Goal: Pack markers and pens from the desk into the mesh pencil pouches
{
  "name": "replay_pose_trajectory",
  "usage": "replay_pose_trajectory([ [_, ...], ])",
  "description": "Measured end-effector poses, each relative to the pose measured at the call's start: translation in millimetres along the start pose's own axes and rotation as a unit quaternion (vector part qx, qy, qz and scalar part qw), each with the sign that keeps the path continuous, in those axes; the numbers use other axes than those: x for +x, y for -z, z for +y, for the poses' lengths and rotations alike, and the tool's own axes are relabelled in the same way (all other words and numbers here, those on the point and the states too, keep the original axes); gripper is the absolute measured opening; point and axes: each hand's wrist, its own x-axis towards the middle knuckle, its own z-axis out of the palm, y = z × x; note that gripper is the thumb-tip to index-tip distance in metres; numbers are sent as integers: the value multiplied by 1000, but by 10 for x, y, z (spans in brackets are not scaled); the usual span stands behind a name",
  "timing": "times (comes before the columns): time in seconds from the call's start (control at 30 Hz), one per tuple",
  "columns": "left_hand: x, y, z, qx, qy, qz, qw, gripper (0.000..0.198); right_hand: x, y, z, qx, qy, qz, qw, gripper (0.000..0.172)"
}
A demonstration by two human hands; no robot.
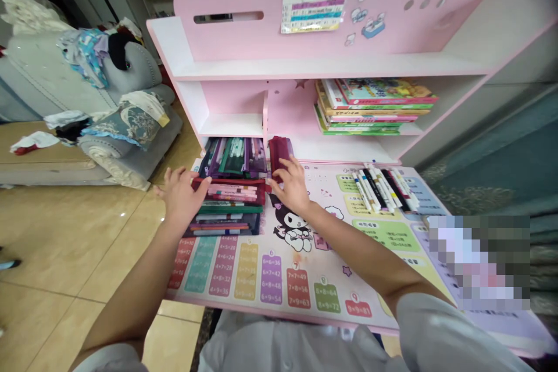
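Note:
My left hand (181,195) is open at the left desk edge, its thumb at the left end of a red zip pouch (233,190) holding pink pens. My right hand (293,186) is open too, thumb by that pouch's right end, its fingers over the lower part of a dark red pouch (279,148). Whether they press on it, I cannot tell. Below the red pouch lie a green-edged pouch (231,208) and a dark pouch (224,224) with pens. Behind it, purple and green pen pouches (235,156) sit in the lower left cubby.
Several loose markers (386,189) lie in a bunch on the desk's right side. Stacked books (375,107) rest on the pink shelf unit (244,70). The desktop (296,256) has printed times tables. A blurred-out patch (479,261) covers the right edge. Left stands a sofa with clothes (87,52).

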Motion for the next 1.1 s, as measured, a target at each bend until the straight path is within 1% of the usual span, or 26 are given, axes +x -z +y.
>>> replay_pose_trajectory([
  [0.03,-75,35,107,-11,-25,5,1000,32,-19,34,103,-10,-31,8,999,25],
  [0.1,-232,66,355,-39,-79,1,996,25,-52,82,285,-36,-83,-1,996,24],
  [0.17,-388,35,620,-67,-137,-10,988,19,-68,98,407,-63,-114,-35,991,33],
  [0.23,-535,-47,871,-93,-182,-14,979,16,-57,91,464,-82,-141,-69,984,41],
  [0.33,-732,-202,1164,-127,-230,-20,965,11,3,76,465,-97,-188,-80,974,50],
  [0.37,-788,-251,1232,-136,-239,-17,961,10,28,75,453,-101,-183,-82,974,53],
  [0.4,-839,-296,1284,-144,-247,-16,958,10,50,76,438,-106,-163,-89,977,56],
  [0.47,-921,-376,1343,-156,-248,-12,956,8,81,73,407,-116,-92,-116,982,59],
  [0.53,-976,-442,1351,-162,-248,-11,955,8,92,53,384,-132,-30,-143,980,55],
  [0.63,-1019,-508,1312,-169,-255,-18,952,8,78,-5,381,-152,10,-153,976,36],
  [0.73,-1034,-533,1268,-175,-259,-23,950,8,44,-42,417,-143,37,-135,980,27],
  [0.8,-1038,-536,1253,-179,-258,-24,949,7,15,-25,453,-131,37,-111,984,26],
  [0.9,-1040,-534,1246,-181,-255,-30,949,7,-27,74,521,-122,4,-56,991,26],
  [1.0,-1034,-529,1242,-177,-251,-32,951,9,-64,257,623,-111,-42,25,993,25],
  [1.1,-1009,-518,1237,-174,-242,-25,954,10,-107,506,757,-91,-65,124,986,24],
])
